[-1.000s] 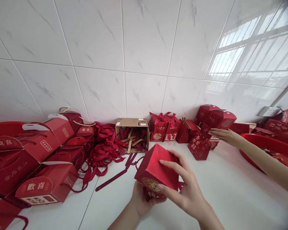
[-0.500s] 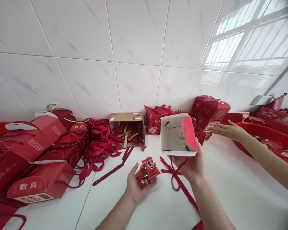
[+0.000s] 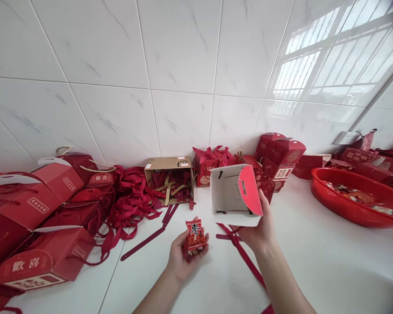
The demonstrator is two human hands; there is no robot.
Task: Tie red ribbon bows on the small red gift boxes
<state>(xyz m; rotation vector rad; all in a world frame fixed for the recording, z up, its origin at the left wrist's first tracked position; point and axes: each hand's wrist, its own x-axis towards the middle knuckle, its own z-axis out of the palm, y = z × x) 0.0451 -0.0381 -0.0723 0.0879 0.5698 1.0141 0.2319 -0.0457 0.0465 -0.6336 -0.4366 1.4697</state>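
Note:
My left hand (image 3: 183, 255) is closed around small red candy packets (image 3: 195, 235), the top one printed with a large dark character. My right hand (image 3: 260, 229) grips a red gift box (image 3: 231, 192) from below and the right side. The box is tilted with its white inside facing me, and one rounded red flap (image 3: 249, 187) with a handle slot stands on its right. Nothing shows inside except the ends of a dark cord. Below the box a dark red ribbon (image 3: 249, 264) lies across the white table.
Red gift boxes (image 3: 41, 192) are heaped at the left, beside tangled red ribbons (image 3: 136, 196). A cardboard box (image 3: 168, 163) of straps stands by the tiled wall. More red boxes (image 3: 288, 155) are stacked at the back right, near a red basin (image 3: 347, 209) of packets.
Another person's arm, seen over the right side before, has left the view. My left thumb has closed over the packets. The box in my right hand has shifted slightly left and down.

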